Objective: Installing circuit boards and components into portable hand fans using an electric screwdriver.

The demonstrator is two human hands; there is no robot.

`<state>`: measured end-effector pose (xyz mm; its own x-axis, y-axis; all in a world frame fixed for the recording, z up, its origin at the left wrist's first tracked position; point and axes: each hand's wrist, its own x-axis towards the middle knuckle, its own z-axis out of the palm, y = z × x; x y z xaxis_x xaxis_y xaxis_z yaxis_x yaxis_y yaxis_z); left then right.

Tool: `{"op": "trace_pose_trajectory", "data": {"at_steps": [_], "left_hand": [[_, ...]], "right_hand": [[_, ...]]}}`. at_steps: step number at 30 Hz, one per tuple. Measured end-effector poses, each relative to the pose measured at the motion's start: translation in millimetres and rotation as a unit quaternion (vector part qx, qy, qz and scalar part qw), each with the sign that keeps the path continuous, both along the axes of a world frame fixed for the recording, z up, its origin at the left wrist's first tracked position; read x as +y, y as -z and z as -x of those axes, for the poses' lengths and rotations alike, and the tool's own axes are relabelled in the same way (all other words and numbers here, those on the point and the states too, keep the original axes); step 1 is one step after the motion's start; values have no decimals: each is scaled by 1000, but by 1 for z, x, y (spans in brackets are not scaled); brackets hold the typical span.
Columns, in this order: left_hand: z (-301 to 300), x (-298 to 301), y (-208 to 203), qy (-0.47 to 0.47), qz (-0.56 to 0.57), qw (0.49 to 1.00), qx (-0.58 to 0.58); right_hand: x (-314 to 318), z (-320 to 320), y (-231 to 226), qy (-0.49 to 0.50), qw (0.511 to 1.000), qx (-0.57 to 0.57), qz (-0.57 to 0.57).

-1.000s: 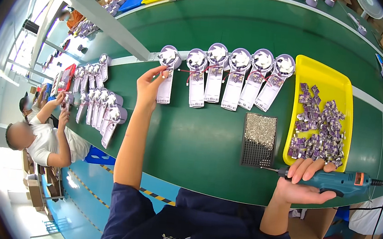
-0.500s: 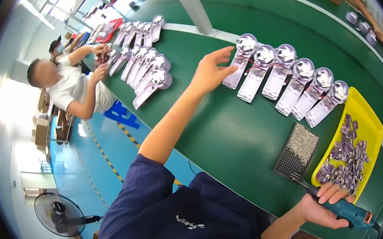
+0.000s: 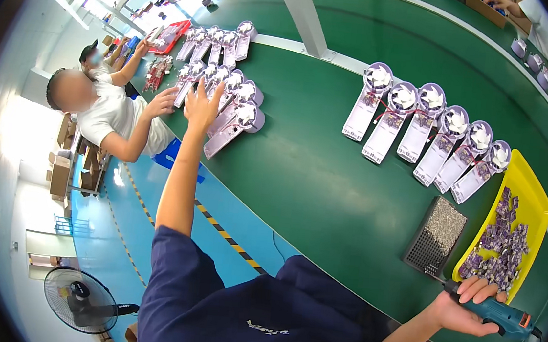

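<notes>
My left hand [image 3: 201, 106] is stretched out to the left, fingers apart, over a group of pale fan housings [image 3: 228, 130] with white impellers. Whether a fingertip touches one I cannot tell. In my right hand [image 3: 458, 314] is a teal electric screwdriver [image 3: 503, 314], its bit pointing at the lower edge of a black perforated block [image 3: 438, 230] covered with small screws. A row of similar fan housings [image 3: 405, 127], with boards and red wires inside, lies across the middle right of the green table.
Beside the screw block stands a yellow tray [image 3: 540, 180] holding many small circuit boards [image 3: 498, 242]. A co-worker in a white shirt [image 3: 117, 116] sits at the left, one hand close to the left group. A grey post [image 3: 302, 15] rises from the table's middle strip.
My left hand has moved from the near end of the middle row to the left group. The co-worker's hands have moved apart, one lifted toward the red tray. The screwdriver stays by the screw block.
</notes>
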<state>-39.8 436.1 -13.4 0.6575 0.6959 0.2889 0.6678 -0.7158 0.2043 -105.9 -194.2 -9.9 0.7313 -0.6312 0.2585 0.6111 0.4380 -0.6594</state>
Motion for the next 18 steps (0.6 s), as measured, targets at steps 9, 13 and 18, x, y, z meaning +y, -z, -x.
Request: {"op": "trace_pose_trajectory", "data": {"at_steps": [9, 13, 18], "left_hand": [[-41, 28, 20, -33, 118, 991, 49], [-34, 37, 39, 18, 95, 994, -46], [-22, -13, 28, -18, 108, 993, -51]], "right_hand": [[3, -3, 5, -32, 999, -15, 36], [4, -3, 5, -34, 999, -17, 32], [4, -2, 3, -14, 1000, 7, 14]]}}
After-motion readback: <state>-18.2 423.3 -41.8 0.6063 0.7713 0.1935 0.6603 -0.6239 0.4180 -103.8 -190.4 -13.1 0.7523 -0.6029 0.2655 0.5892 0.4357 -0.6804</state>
